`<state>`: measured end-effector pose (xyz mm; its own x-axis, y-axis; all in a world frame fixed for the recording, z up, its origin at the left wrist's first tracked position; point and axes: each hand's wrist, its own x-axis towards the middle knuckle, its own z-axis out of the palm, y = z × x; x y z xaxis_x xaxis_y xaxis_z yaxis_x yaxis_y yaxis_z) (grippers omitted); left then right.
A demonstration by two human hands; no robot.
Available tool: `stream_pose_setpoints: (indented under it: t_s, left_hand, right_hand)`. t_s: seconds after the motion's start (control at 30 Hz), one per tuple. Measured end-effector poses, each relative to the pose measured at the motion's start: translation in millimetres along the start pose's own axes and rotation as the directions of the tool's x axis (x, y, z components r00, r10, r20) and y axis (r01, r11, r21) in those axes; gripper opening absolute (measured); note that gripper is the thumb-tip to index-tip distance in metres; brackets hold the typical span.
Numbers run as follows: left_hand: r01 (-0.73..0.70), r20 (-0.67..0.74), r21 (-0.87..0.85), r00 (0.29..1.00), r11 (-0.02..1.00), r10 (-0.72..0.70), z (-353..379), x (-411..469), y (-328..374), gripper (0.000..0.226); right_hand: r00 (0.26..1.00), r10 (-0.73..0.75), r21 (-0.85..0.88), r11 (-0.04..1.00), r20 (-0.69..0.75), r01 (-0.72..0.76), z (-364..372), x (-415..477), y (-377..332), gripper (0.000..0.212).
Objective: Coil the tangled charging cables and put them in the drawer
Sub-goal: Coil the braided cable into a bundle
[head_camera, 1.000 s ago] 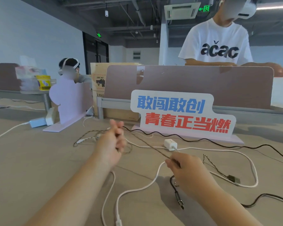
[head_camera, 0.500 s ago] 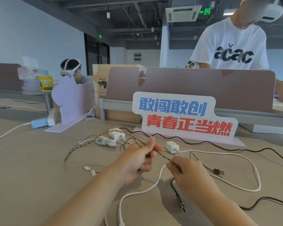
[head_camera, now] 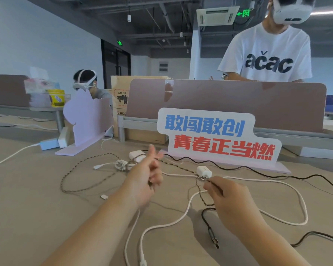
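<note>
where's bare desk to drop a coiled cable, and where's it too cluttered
Bare tan tabletop lies near-left, bordered by the brown braided cable loop and the left forearm. Crowded from the left hand to the right hand, up to the blue-and-red slogan sign: white charger block, white cable and black cable cross.

L hand (head_camera: pixel 145 182), R hand (head_camera: pixel 234 205); forearms (head_camera: pixel 96 225) bare

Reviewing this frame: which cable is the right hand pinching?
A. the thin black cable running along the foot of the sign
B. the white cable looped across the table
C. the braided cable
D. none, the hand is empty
C: the right hand pinches the braided cable at its fingertips, just below the small white charger, while the white cable lies loose on the table.
</note>
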<state>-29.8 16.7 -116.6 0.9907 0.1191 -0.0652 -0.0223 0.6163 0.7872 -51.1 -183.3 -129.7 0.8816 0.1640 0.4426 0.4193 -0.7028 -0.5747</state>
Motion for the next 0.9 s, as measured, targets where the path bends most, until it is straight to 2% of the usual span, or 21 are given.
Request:
stream_pose_setpoints:
  t_s: [0.03, 0.1, 0.17, 0.2, 0.3, 0.37, 0.43, 0.5, 0.57, 0.6, 0.63, 0.67, 0.7, 0.73, 0.77, 0.83, 0.9]
  left_hand:
    - [0.050, 0.086, 0.113, 0.994, 0.992, -0.060, 4.3, -5.3, -4.7, 0.049]
    - [0.050, 0.229, 0.350, 0.964, 0.936, -0.137, 12.0, -15.3, -13.9, 0.045]
    - [0.000, 0.263, 0.419, 0.957, 0.908, -0.122, 18.2, -19.0, -17.8, 0.038]
    - [-0.013, 0.230, 0.368, 0.970, 0.930, -0.078, 17.5, -15.9, -16.2, 0.037]
    - [-0.045, 0.017, 0.012, 0.999, 0.999, 0.045, 8.2, -1.2, 0.5, 0.033]
    - [-0.099, -0.128, -0.178, 0.989, 0.979, 0.076, -3.3, 7.4, 13.3, 0.029]
    - [-0.142, -0.214, -0.275, 0.973, 0.951, 0.083, -13.8, 12.3, 21.2, 0.031]
    - [-0.108, -0.237, -0.186, 0.969, 0.977, 0.062, -18.0, 12.9, 20.9, 0.037]
    - [0.016, -0.219, 0.076, 0.976, 0.997, 0.001, -15.2, 9.8, 13.2, 0.046]
    - [0.089, -0.228, 0.249, 0.973, 0.964, -0.031, -11.5, 5.6, 9.2, 0.052]
    - [0.148, -0.234, 0.456, 0.971, 0.878, -0.042, -7.7, 1.0, 4.6, 0.059]
    - [0.172, -0.223, 0.671, 0.974, 0.721, -0.025, -4.4, -4.1, 0.4, 0.065]
    - [0.154, -0.188, 0.849, 0.982, 0.506, 0.016, -1.0, -9.6, -2.4, 0.069]
    - [0.108, -0.130, 0.948, 0.990, 0.298, 0.058, 1.6, -13.1, -4.5, 0.071]
    - [0.075, -0.090, 0.980, 0.993, 0.184, 0.074, 3.0, -14.1, -5.9, 0.073]
    - [0.054, -0.059, 0.997, 0.993, 0.048, 0.100, 1.6, -11.6, -7.8, 0.073]
    - [0.061, -0.037, 0.990, 0.982, -0.124, 0.183, -0.7, -11.1, -8.2, 0.068]
  right_hand:
    - [1.000, -0.017, -0.010, 1.000, -0.008, 0.017, -0.6, -0.7, -0.7, 0.026]
    - [0.998, -0.059, -0.032, 0.998, -0.011, 0.059, -0.2, -1.6, -2.6, 0.029]
    - [0.996, -0.088, -0.056, 0.995, 0.007, 0.088, 1.6, -1.9, -3.5, 0.031]
    - [0.996, -0.087, -0.079, 0.993, 0.023, 0.088, 2.5, -1.5, -3.3, 0.031]
    - [0.997, -0.030, -0.125, 0.991, 0.064, 0.038, 2.1, 0.9, -1.4, 0.029]
    - [0.997, 0.017, -0.145, 0.989, 0.081, -0.005, 1.2, 2.0, 0.6, 0.031]
    - [0.995, 0.050, -0.178, 0.984, 0.089, -0.033, 0.5, 2.3, 2.7, 0.033]
    - [0.996, 0.059, -0.143, 0.989, 0.068, -0.049, 0.1, 2.7, 4.3, 0.034]
    - [0.997, 0.081, -0.014, 0.997, 0.008, -0.081, -1.4, 3.3, 2.6, 0.032]
    - [0.993, 0.114, 0.100, 0.989, -0.024, -0.111, -3.2, 4.0, 0.4, 0.032]
    - [0.986, 0.164, 0.249, 0.957, -0.039, -0.149, -5.5, 4.5, -2.3, 0.032]
    - [0.976, 0.218, 0.404, 0.895, -0.028, -0.189, -8.1, 4.5, -6.0, 0.032]
    - [0.965, 0.263, 0.524, 0.821, 0.001, -0.225, -10.5, 4.2, -9.6, 0.032]
    - [0.957, 0.291, 0.597, 0.764, 0.021, -0.245, -12.8, 3.9, -11.8, 0.031]
    - [0.951, 0.309, 0.631, 0.733, 0.023, -0.253, -14.2, 3.9, -12.2, 0.030]
    - [0.939, 0.345, 0.675, 0.692, 0.001, -0.255, -15.7, 4.3, -11.3, 0.029]
    - [0.921, 0.388, 0.708, 0.653, -0.011, -0.267, -16.6, 5.7, -8.3, 0.027]
